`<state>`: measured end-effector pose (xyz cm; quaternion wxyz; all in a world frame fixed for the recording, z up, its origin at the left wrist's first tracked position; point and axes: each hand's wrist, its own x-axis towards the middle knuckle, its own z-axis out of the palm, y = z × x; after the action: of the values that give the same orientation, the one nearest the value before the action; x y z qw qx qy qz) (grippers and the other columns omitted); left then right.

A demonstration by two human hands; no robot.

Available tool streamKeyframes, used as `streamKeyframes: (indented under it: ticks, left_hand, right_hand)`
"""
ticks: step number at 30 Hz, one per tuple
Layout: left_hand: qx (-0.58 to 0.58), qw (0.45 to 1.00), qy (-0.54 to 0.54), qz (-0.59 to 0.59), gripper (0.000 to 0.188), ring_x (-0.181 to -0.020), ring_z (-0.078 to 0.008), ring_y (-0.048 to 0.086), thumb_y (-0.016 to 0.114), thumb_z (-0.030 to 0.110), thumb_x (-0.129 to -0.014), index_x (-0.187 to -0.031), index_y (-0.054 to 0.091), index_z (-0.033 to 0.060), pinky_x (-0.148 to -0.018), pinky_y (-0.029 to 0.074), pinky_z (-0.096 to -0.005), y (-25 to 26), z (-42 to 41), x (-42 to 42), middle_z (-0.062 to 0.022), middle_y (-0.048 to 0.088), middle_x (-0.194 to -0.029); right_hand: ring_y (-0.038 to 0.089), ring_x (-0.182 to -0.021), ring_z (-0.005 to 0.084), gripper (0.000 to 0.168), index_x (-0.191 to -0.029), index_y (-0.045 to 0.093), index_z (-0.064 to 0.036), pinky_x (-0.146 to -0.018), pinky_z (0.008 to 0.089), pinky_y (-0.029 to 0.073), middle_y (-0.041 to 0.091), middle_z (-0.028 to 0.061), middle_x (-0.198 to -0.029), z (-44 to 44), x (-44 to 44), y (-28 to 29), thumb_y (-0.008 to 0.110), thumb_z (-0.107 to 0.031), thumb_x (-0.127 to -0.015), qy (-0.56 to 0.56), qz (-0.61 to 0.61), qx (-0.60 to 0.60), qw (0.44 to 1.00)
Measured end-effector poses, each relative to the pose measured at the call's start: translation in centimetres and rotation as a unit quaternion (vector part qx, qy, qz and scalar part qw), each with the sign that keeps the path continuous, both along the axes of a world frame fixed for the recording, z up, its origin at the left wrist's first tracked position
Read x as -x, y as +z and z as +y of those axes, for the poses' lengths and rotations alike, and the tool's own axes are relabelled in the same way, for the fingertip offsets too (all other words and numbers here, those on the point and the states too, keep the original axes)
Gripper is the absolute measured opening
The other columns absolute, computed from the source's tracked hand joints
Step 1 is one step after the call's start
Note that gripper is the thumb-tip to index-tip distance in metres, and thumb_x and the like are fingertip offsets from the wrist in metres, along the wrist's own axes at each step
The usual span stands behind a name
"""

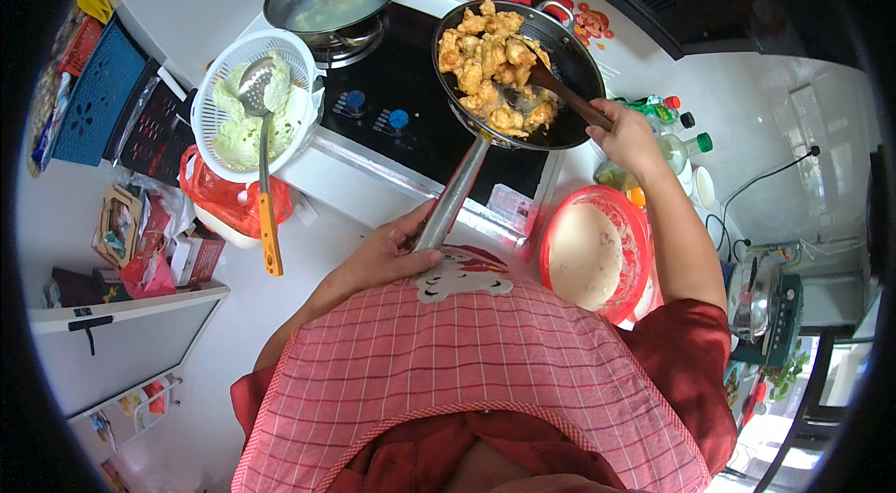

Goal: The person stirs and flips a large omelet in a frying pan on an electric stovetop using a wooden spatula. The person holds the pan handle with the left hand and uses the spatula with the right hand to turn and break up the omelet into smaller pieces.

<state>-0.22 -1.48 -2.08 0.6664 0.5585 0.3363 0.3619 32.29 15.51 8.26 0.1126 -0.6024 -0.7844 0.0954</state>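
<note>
My left hand [392, 244] is closed around the metal handle [455, 192] of a dark wok [577, 73]. Golden-brown fried battered pieces [490, 52] are heaped on the wok's left side, some reaching its rim, and a little liquid shows beneath them. In my right hand [630, 140] is a brown wooden spatula [570, 98]. Its head sits among the fried pieces, partly hidden by them. The wok is over the right side of a black glass gas stove [420, 80], tilted a little; its burner is hidden.
A glass-lidded pan [332, 0] stands on the left burner. Beside it, a white colander [255, 105] holds cabbage leaves and a slotted spoon [264, 164], whose handle juts over the counter edge. A red basin [595, 248] of pale batter is at my right, below several bottles [679, 150].
</note>
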Motion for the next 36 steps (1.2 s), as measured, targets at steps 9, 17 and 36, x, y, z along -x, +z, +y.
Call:
streamKeyframes:
  ticks: [9, 17, 36]
  left_hand:
    - [-0.010, 1.000, -0.006, 0.016, 0.074, -0.114, -0.0163, 0.046, 0.062, 0.015, -0.085, -0.147, 0.022, 0.0122, -0.097, 0.038, -0.0312, -0.2, 0.1, 0.1, -0.0095, 0.046, -0.130]
    - [-0.020, 0.999, -0.003, 0.027, 0.074, -0.110, -0.0165, 0.048, 0.063, 0.018, -0.085, -0.147, 0.022, 0.0124, -0.094, 0.041, -0.0309, -0.7, 0.2, 0.2, -0.0096, 0.048, -0.127]
    - [0.032, 0.999, -0.004, -0.017, 0.073, -0.114, -0.0140, 0.046, 0.062, 0.010, -0.086, -0.147, 0.022, 0.0114, -0.097, 0.039, -0.0302, -0.8, 0.0, -0.1, -0.0070, 0.045, -0.132]
  right_hand:
    - [0.061, -0.089, 0.0370, 0.041, -0.116, 0.057, -0.004, -0.077, 0.0403, 0.049, 0.063, 0.0201, -0.101, -3.9, 1.3, 2.0, 0.064, -0.006, -0.076, 0.034, -0.065, -0.049, 0.996]
    - [0.062, -0.066, 0.0311, 0.041, -0.115, 0.058, -0.008, -0.058, 0.0395, 0.051, 0.061, 0.0143, -0.082, -6.4, 0.8, 2.3, 0.057, -0.001, -0.075, 0.119, -0.168, -0.184, 0.961]
    - [0.061, -0.074, 0.0351, 0.025, -0.104, 0.066, -0.008, -0.068, 0.0402, 0.050, 0.063, 0.0169, -0.086, -11.3, -1.6, 6.3, 0.062, -0.008, -0.079, 0.098, -0.045, -0.040, 0.993]
